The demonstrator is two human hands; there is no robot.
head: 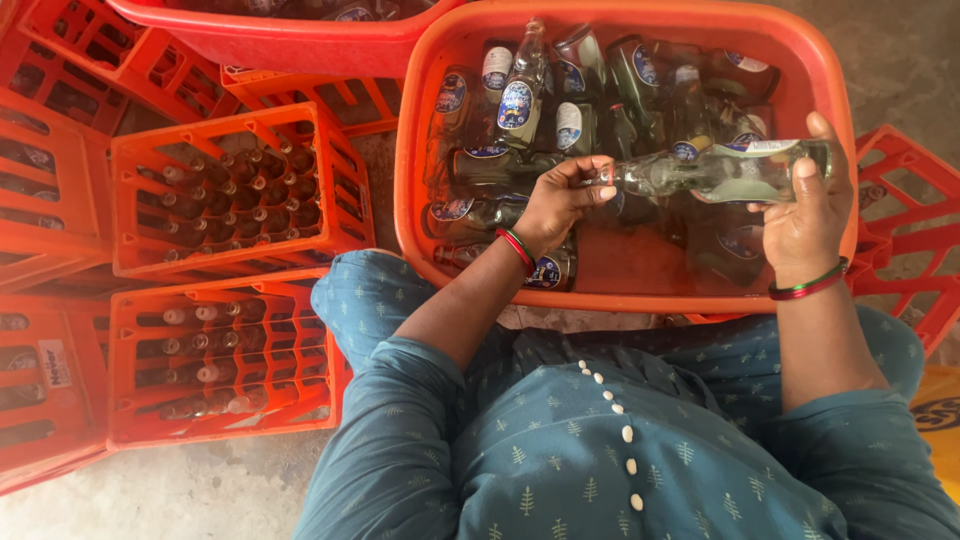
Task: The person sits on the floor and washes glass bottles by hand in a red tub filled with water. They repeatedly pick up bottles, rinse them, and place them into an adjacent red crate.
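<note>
Both hands grip glass bottle (720, 172) over orange tub (420, 150).

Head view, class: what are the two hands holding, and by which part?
One clear glass bottle, held sideways over the orange tub. The right hand grips its base end; the left hand holds its neck.

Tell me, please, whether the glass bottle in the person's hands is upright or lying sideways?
Sideways. The clear glass bottle lies level above the orange tub, its neck in the left hand, its base in the right hand.
</note>
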